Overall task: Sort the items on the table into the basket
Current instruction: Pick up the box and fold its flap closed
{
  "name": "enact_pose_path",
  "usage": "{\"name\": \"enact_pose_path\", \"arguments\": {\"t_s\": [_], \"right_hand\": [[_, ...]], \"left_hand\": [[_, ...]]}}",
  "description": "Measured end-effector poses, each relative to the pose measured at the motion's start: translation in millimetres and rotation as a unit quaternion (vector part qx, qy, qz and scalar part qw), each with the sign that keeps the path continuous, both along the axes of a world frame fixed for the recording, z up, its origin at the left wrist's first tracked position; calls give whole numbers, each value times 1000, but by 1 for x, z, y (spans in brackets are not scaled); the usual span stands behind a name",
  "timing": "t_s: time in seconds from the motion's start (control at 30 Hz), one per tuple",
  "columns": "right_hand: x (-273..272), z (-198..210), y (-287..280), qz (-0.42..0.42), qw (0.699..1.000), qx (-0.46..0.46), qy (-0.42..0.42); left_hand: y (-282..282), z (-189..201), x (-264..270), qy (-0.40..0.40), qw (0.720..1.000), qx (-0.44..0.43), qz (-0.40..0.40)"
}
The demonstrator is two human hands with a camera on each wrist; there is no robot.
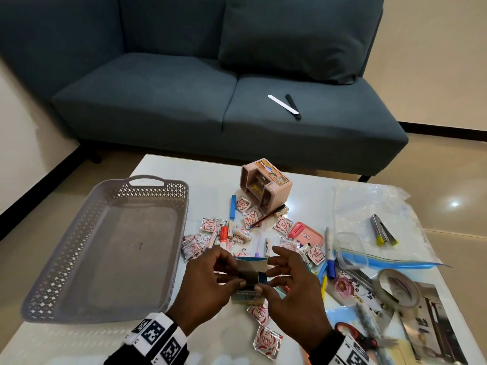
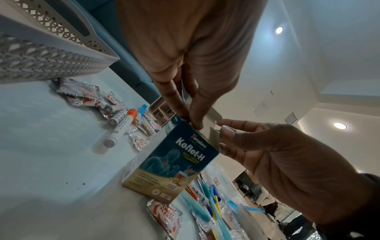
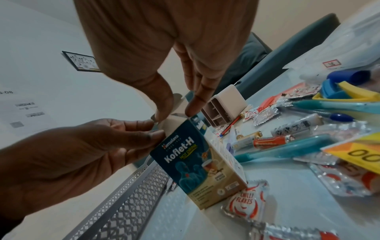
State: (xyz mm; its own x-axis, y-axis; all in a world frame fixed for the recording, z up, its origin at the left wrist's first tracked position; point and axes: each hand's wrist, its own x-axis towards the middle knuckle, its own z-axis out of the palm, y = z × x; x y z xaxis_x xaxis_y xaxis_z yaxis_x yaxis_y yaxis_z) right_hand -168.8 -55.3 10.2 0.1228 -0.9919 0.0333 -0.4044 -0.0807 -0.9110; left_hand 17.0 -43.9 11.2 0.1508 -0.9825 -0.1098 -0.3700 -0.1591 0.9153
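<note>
Both hands, left hand (image 1: 208,280) and right hand (image 1: 292,283), pinch the Koflet-H box (image 1: 250,275) flaps beside the basket (image 1: 66,259) rim.

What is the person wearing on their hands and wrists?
Nothing covers the left hand or the right hand; both are bare. Each wrist wears a chunky band of white blocks printed with black square code patterns. Dark sleeve edges show just behind the bands.

The perforated plastic basket (image 1: 105,246) is looking matt. The foil sachets (image 1: 266,341) are glinting, crinkled, on the glossy table (image 1: 168,172).
</note>
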Motion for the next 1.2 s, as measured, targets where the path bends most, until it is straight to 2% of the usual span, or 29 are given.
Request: {"name": "enact_pose_path", "arguments": {"t_s": [0.13, 0.27, 0.43, 0.57, 0.7, 0.8, 0.87, 1.0, 1.1, 1.2], "right_hand": [[0, -7, -1, 11, 1000, -24, 8], [-3, -7, -4, 48, 997, -54, 28], [-11, -2, -10, 50, 996, -51, -47], [-11, -7, -9, 30, 996, -58, -64], [-14, -6, -10, 44, 994, -38, -91], [-14, -7, -11, 33, 997, -44, -60], [-14, -9, -11, 38, 995, -95, -16], [-18, -13, -9, 68, 972, -214, 71], [-18, -14, -10, 70, 965, -240, 82], [-17, -16, -9, 75, 965, -234, 92]], "left_hand": [[0, 5, -3, 41, 999, 0, 19], [2, 10, -1, 18, 998, -39, -38], [0, 13, 9, -4, 995, -76, -66], [1, 7, 10, 11, 994, -93, -61], [-1, 3, 12, 2, 990, -109, -85], [0, 2, 14, 3, 989, -110, -101], [-1, 0, 15, -5, 988, -113, -109], [-1, -4, 16, -51, 981, -142, -125], [-2, -6, 18, -87, 973, -162, -137], [-2, -6, 19, -83, 976, -159, -126]]}}
